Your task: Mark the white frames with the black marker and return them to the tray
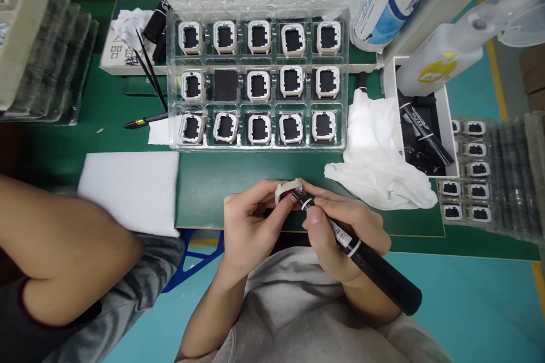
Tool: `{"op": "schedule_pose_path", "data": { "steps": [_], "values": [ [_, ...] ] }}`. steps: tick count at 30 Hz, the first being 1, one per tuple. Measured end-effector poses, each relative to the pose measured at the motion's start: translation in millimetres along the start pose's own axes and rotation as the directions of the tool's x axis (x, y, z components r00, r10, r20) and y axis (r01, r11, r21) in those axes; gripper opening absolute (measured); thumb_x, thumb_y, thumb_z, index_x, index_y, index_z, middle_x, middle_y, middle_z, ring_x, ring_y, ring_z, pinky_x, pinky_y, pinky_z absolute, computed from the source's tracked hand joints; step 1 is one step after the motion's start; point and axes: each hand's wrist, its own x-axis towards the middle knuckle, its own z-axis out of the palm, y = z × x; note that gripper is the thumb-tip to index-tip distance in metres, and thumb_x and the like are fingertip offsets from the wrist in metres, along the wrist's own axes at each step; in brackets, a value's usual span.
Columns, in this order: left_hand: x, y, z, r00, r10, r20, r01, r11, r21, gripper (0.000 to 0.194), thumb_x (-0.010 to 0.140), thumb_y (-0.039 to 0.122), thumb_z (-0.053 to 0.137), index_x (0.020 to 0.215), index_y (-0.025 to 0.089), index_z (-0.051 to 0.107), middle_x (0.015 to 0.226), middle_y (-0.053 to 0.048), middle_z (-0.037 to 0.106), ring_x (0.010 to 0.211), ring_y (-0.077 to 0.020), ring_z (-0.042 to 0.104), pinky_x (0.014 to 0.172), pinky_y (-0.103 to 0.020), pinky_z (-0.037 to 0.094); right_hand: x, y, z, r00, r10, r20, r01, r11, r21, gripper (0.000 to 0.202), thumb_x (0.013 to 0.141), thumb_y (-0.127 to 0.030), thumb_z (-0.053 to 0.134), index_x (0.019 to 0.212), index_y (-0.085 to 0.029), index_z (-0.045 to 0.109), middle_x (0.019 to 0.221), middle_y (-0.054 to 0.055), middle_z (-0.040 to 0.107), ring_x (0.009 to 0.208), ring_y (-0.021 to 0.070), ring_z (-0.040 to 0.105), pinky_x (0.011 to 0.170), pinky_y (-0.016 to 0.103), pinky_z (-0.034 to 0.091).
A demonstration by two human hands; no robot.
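Between the fingers of my left hand [251, 227] is a small off-white watch case frame [288, 187], tilted on its edge. My right hand [347, 224] grips a black marker pen [355, 249], its tip at the inner side of the frame. Fingertips hide part of the frame, so I cannot tell whether the tip touches it. Just beyond both hands lies a clear plastic tray [258, 150] with rows of similar frames, each in its own compartment. One compartment in the middle row shows only a dark foam pad [225, 85].
White cloth [378, 153] lies right of the tray, beside a white box [451, 142] holding markers and a bottle [443, 59]. Tweezers [151, 76] and a white pad [131, 190] are at left. Stacked trays stand on both sides. Another person's arm [63, 244] reaches in from the left.
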Motion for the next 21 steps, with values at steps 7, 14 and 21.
{"op": "schedule_pose_path", "data": {
  "steps": [7, 14, 21],
  "values": [
    [0.4, 0.9, 0.1, 1.0, -0.001, 0.0, 0.001, 1.0, 0.0, 0.004, 0.097, 0.018, 0.09, 0.099, 0.022, 0.089, 0.082, 0.0, 0.086, 0.07, -0.014, 0.081, 0.067, -0.019, 0.065, 2.4, -1.0, 0.0, 1.0, 0.006, -0.01, -0.005, 0.997, 0.078, 0.024, 0.092, -0.002, 0.074, 0.105, -0.022, 0.075, 0.076, -0.004, 0.081, 0.067, 0.0204, 0.086, 0.095, 0.037, 0.081],
    [-1.4, -0.8, -1.1, 1.0, -0.011, -0.002, 0.011, 0.999, 0.05, 0.004, 0.097, 0.025, 0.09, 0.099, 0.021, 0.09, 0.083, -0.002, 0.086, 0.069, -0.0156, 0.08, 0.066, -0.021, 0.066, 0.3, 0.6, -0.3, 1.0, 0.02, -0.007, -0.019, 0.997, 0.069, 0.022, 0.093, -0.004, 0.075, 0.106, -0.022, 0.076, 0.081, -0.003, 0.084, 0.068, 0.0203, 0.086, 0.095, 0.037, 0.081],
    [-0.7, -0.2, -0.7, 1.0, -0.019, -0.007, 0.019, 1.0, 0.002, 0.003, 0.098, 0.022, 0.088, 0.101, 0.021, 0.09, 0.083, -0.002, 0.087, 0.07, -0.0163, 0.082, 0.066, -0.021, 0.068, 1.9, 0.7, 0.2, 1.0, -0.006, -0.025, 0.008, 0.996, 0.084, 0.027, 0.091, -0.001, 0.073, 0.107, -0.022, 0.077, 0.082, -0.002, 0.084, 0.068, 0.0213, 0.086, 0.093, 0.038, 0.081]
  ]
}}
